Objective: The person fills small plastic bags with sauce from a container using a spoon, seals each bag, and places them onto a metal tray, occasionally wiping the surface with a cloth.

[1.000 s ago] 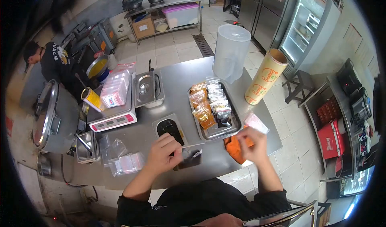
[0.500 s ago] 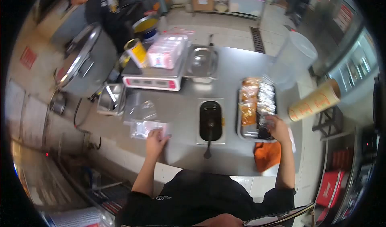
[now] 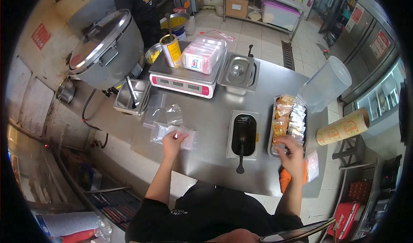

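And here the left hand (image 3: 173, 143) is on the stack of clear plastic bags (image 3: 184, 137), while the right hand (image 3: 291, 155) hovers at the near end of the metal tray (image 3: 274, 149) with its 2 rows of filled sachets (image 3: 289, 116). Between the 2 hands sits 1 rectangular pan (image 3: 232, 133) of dark liquid, a black-handled ladle (image 3: 241, 159) in it!

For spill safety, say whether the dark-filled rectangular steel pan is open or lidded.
Open: no lid on the pan, black ladle inside.
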The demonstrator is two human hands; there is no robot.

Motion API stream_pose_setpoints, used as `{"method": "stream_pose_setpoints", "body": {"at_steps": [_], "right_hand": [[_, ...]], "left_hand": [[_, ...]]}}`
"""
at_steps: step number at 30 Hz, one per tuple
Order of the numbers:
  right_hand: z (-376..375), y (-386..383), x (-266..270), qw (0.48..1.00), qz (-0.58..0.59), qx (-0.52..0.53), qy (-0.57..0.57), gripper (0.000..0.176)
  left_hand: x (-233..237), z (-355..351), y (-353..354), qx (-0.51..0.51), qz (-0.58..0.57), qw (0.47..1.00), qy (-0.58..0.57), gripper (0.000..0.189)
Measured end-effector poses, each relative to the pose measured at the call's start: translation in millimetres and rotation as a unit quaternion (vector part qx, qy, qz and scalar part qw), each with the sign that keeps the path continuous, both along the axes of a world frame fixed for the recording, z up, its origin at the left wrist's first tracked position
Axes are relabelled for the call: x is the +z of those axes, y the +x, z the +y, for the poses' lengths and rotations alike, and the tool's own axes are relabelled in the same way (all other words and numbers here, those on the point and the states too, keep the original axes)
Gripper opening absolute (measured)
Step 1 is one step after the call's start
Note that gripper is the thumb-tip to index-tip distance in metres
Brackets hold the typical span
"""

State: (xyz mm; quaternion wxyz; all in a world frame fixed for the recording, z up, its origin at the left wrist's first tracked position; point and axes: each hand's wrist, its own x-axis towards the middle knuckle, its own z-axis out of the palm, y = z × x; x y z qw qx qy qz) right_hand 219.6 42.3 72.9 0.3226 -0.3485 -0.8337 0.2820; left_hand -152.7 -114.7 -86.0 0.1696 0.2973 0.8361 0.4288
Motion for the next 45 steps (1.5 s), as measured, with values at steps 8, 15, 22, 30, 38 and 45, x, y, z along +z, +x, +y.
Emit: {"method": "stream_pose_setpoints", "body": {"at_steps": [8, 15, 22, 30, 38, 45], "right_hand": [[-53.6, -105.3, 9.4, 0.980, -0.019, 0.181, 0.075, 0.024], [-67.0, -69.4, 4.5, 0.990, 0.014, 0.144, 0.003, 0.009], [-83.3, -69.7, 4.1, 0.991, 0.109, 0.034, -0.066, 0.020], [-85.1, -55.0, 18.0, 0.980, 0.095, 0.085, -0.150, 0.013], [-86.6, -66.5, -15.5, 0.994, -0.008, -0.028, 0.102, 0.012], [-85.2, -68.9, -11.5, 0.994, 0.013, -0.005, 0.109, 0.009]], "left_hand": [[145.9, 7.4, 85.4, -0.307, 0.047, 0.949, 0.059, 0.038], [173.5, 4.9, 108.4, -0.346, 0.223, 0.892, 0.187, 0.029], [152.5, 17.4, 147.4, -0.368, 0.015, 0.891, 0.266, 0.022], [151.7, 19.8, 146.7, -0.422, 0.000, 0.880, 0.219, 0.002], [135.5, 15.9, 148.7, -0.371, 0.054, 0.917, 0.132, 0.009], [125.4, 22.3, 144.6, -0.287, -0.227, 0.915, 0.174, 0.007]]}}
